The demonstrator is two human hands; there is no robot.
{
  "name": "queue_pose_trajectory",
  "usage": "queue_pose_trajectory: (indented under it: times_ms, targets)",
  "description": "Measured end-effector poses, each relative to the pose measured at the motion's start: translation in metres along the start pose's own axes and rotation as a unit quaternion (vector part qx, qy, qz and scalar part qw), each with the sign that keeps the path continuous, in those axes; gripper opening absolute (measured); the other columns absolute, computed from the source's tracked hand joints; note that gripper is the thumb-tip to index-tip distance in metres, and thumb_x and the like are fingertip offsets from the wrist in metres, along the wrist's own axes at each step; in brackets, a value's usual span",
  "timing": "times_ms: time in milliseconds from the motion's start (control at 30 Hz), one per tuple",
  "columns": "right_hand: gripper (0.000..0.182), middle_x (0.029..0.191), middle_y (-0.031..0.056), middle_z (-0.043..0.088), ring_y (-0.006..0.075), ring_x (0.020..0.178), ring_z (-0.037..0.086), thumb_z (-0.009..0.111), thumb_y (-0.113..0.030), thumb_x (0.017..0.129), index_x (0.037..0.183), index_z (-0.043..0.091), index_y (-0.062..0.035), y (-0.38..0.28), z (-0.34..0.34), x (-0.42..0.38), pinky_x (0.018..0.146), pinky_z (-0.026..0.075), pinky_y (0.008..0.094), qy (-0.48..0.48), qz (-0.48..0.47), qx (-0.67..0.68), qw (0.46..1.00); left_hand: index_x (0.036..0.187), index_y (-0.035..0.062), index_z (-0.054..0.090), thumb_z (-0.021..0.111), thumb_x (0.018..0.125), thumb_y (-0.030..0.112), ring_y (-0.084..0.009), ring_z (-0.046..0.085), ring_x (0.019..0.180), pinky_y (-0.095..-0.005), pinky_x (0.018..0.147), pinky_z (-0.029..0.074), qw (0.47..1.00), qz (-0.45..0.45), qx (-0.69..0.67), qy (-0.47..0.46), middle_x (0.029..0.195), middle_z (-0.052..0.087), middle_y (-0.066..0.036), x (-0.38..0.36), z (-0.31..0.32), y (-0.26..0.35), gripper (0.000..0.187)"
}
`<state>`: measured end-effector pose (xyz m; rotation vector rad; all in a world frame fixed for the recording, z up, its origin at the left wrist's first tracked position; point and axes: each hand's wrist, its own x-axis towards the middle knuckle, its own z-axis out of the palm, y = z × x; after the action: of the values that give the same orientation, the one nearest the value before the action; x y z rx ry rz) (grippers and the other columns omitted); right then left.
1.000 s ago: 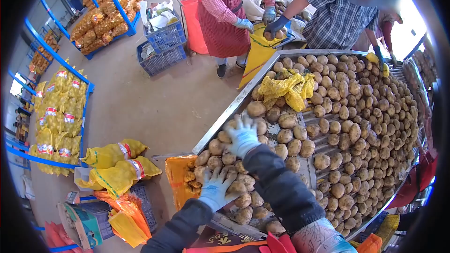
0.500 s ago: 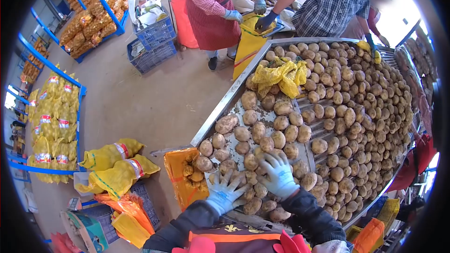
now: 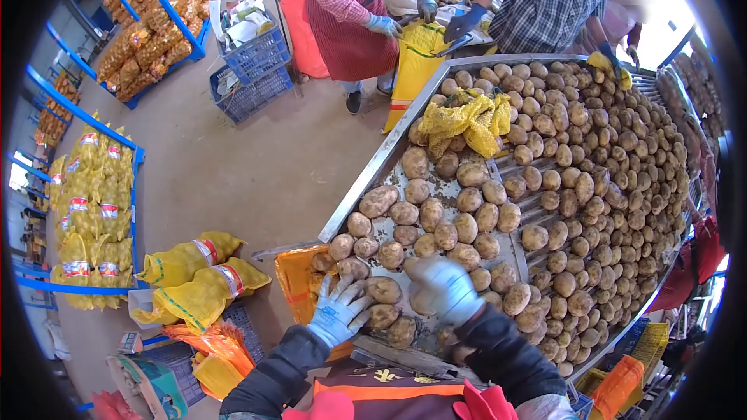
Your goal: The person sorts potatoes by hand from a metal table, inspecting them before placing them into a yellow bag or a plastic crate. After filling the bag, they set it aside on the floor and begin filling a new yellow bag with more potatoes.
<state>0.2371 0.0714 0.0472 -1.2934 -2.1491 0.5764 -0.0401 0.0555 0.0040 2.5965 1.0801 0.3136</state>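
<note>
Both my hands wear light blue gloves at the near end of a metal sorting table [image 3: 360,196] covered with potatoes [image 3: 576,210]. My left hand [image 3: 340,312] has its fingers spread beside several potatoes [image 3: 383,290] at the table's lower left edge, by the orange bag [image 3: 294,280]. My right hand [image 3: 446,289] is blurred by motion over potatoes further right; whether its fingers grip one cannot be made out. A crumpled yellow mesh bag [image 3: 467,120] lies on the potatoes further up.
Across the table stand a person in a red striped apron [image 3: 354,39] and a person in a checked shirt [image 3: 545,4], with a yellow bag [image 3: 416,62] between them. Filled yellow sacks [image 3: 204,295] and blue crates [image 3: 253,70] are on the floor at the left.
My left hand has moved left and slightly down, toward the orange bag. My right hand has shifted a little left. Potatoes near my hands have moved. Across the table, the checked-shirt person's glove has lifted.
</note>
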Motion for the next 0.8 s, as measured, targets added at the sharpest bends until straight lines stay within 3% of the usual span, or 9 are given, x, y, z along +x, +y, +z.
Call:
queue_pose_trajectory:
  times_ms: [67,100,167,200,267,367,433,633,800]
  targets:
    - [0.024,0.089,0.0141,0.062,0.0336,0.082,0.061,0.067,-0.006,0.071,0.093,0.06,-0.0048,0.039,-0.029,0.021,0.072,0.05,0.04,0.154,0.074,-0.089,0.981,0.11,0.0141,0.061,0.059,0.081,0.032,-0.0317,0.04,0.127,-0.0587,0.107,0.018,0.999,-0.021,-0.02,0.029,0.124,0.052,-0.009,0.021,-0.012,-0.001,0.034]
    - [0.046,0.116,0.0155,0.057,0.0337,0.104,0.056,0.069,-0.02,0.072,0.115,0.057,-0.01,0.073,-0.04,0.026,0.087,0.044,0.0471,0.148,0.143,-0.179,0.962,0.112,0.0123,0.06,0.06,0.079,0.029,-0.0337,0.04,0.126,-0.0575,0.106,0.02,0.996,-0.042,-0.04,0.062,0.124,0.052,-0.01,0.035,-0.016,-0.002,0.037]
    - [0.058,0.136,0.0183,0.045,0.0356,0.125,0.043,0.063,-0.04,0.08,0.128,0.049,-0.0134,0.11,-0.056,0.044,0.101,0.033,0.0566,0.131,0.304,-0.377,0.865,0.122,0.0102,0.054,0.059,0.081,0.034,-0.0356,0.037,0.128,-0.0574,0.108,0.018,0.993,-0.082,-0.047,0.074,0.13,0.048,-0.013,0.065,-0.015,-0.005,0.047]
    - [0.058,0.136,0.0183,0.045,0.0356,0.125,0.043,0.063,-0.04,0.08,0.128,0.049,-0.0134,0.114,-0.058,0.051,0.101,0.033,0.0566,0.13,0.302,-0.377,0.866,0.125,0.0102,0.052,0.059,0.081,0.039,-0.0366,0.034,0.13,-0.0579,0.108,0.016,0.989,-0.113,-0.027,0.087,0.133,0.045,-0.014,0.083,-0.011,-0.005,0.053]
    - [0.065,0.149,0.0183,0.029,0.0371,0.138,0.025,0.054,-0.054,0.083,0.137,0.041,-0.0201,0.1,-0.065,0.069,0.105,0.02,0.0655,-0.078,0.433,-0.282,0.853,0.132,0.0101,0.047,0.058,0.081,0.049,-0.0381,0.029,0.133,-0.0587,0.11,0.012,0.991,-0.124,0.007,0.049,0.139,0.04,-0.016,0.105,-0.002,0.002,0.065]
    - [0.059,0.149,0.0213,0.027,0.0441,0.137,0.022,0.057,-0.05,0.082,0.135,0.043,-0.0285,0.082,-0.031,0.033,0.104,0.009,0.0727,-0.113,0.268,-0.348,0.891,0.134,0.0096,0.046,0.059,0.076,0.057,-0.0371,0.025,0.136,-0.0587,0.111,0.009,0.99,-0.039,0.017,-0.136,0.143,0.037,-0.014,0.116,-0.003,0.029,0.075]
    - [0.066,0.148,0.022,0.028,0.0458,0.137,0.021,0.062,-0.048,0.078,0.136,0.043,-0.0257,0.07,-0.02,-0.005,0.102,0.008,0.0754,-0.075,0.19,-0.366,0.908,0.131,0.0081,0.049,0.061,0.074,0.056,-0.0344,0.026,0.136,-0.0573,0.111,0.011,0.991,0.022,0.041,-0.126,0.142,0.039,-0.013,0.099,0.008,0.029,0.075]
    - [0.084,0.147,0.0148,0.033,0.046,0.137,0.02,0.066,-0.057,0.072,0.142,0.038,-0.0186,-0.01,-0.026,-0.089,0.101,0.007,0.0746,-0.202,0.227,-0.252,0.919,0.134,0.0117,0.048,0.057,0.082,0.049,-0.0313,0.027,0.137,-0.058,0.11,0.012,0.987,0.046,0.058,-0.142,0.144,0.039,-0.008,0.05,-0.007,0.026,0.065]
    - [0.086,0.144,0.0131,0.037,0.0414,0.136,0.026,0.069,-0.055,0.067,0.138,0.041,-0.0156,-0.027,-0.014,-0.128,0.106,0.015,0.0654,-0.154,0.226,-0.222,0.936,0.136,0.016,0.046,0.053,0.085,0.052,-0.0292,0.026,0.138,-0.0612,0.11,0.009,0.99,0.032,-0.008,-0.135,0.147,0.036,-0.006,0.024,-0.003,0.022,0.063]
